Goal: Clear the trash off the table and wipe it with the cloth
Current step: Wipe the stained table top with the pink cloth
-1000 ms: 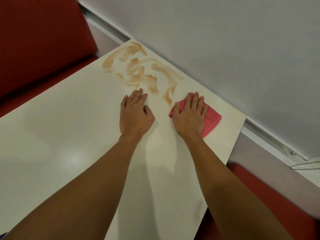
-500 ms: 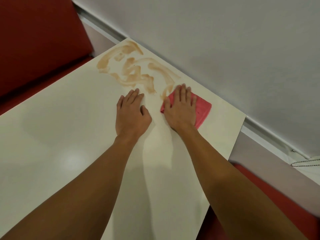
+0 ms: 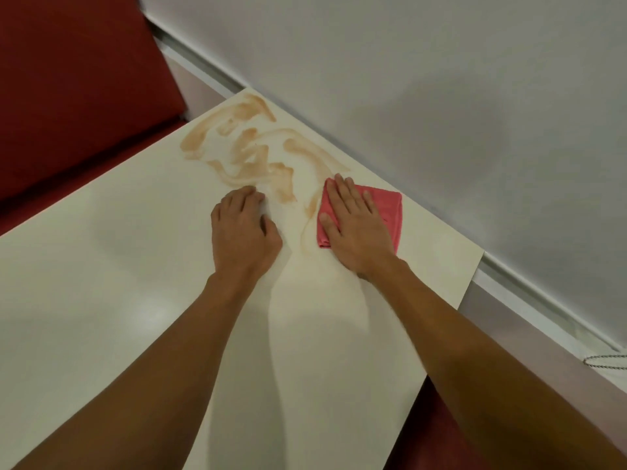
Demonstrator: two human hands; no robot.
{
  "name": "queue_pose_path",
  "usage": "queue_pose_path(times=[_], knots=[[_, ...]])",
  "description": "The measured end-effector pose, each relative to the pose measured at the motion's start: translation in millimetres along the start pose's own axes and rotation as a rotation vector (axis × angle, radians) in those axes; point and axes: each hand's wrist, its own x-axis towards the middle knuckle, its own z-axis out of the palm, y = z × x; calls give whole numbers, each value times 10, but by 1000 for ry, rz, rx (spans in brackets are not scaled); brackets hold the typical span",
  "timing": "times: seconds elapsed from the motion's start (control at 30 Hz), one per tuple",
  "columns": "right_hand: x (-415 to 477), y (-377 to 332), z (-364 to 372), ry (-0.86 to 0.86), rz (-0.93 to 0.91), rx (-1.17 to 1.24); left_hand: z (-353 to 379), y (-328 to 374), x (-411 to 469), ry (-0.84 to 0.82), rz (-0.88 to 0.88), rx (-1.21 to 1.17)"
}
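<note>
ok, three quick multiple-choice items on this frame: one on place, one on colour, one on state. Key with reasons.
1. Where does the folded pink cloth lie?
A) on the red bench seat
B) under the right hand, on the cream table top
C) under the left hand

2. What colour is the streaky smear on the table top?
A) brown
B) green
C) blue

3. How do the right hand's fingers lie?
A) curled, bunching the cloth
B) lifted clear of the cloth
C) straight, flat on the cloth

Key: 1 B, the palm covers the cloth near the table's far edge. 2 A, brown streaks cover the far corner. 3 C, the fingers lie stretched out over the cloth.
</note>
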Motion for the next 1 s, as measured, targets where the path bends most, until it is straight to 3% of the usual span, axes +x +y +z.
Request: queue_pose_path(times=[0.07, 0.2, 0.27, 0.43, 0.63, 0.83, 1.0], knots=[[-165, 172, -16, -4, -32, 5, 11, -30, -6, -3, 20, 38], [270, 92, -10, 44, 228, -62, 28, -17, -32, -14, 7, 62], [445, -87, -15, 48, 253, -53, 22, -12, -24, -15, 2, 73], [11, 83, -31, -30, -175, -17, 14, -18, -30, -15, 0, 90], [486, -89, -38, 43, 195, -44, -3, -19, -20, 1, -9, 80], [125, 43, -38, -10, -163, -6, 2, -3, -36, 18, -19, 61], [585, -84, -43, 56, 196, -15, -18, -22, -24, -14, -28, 59]])
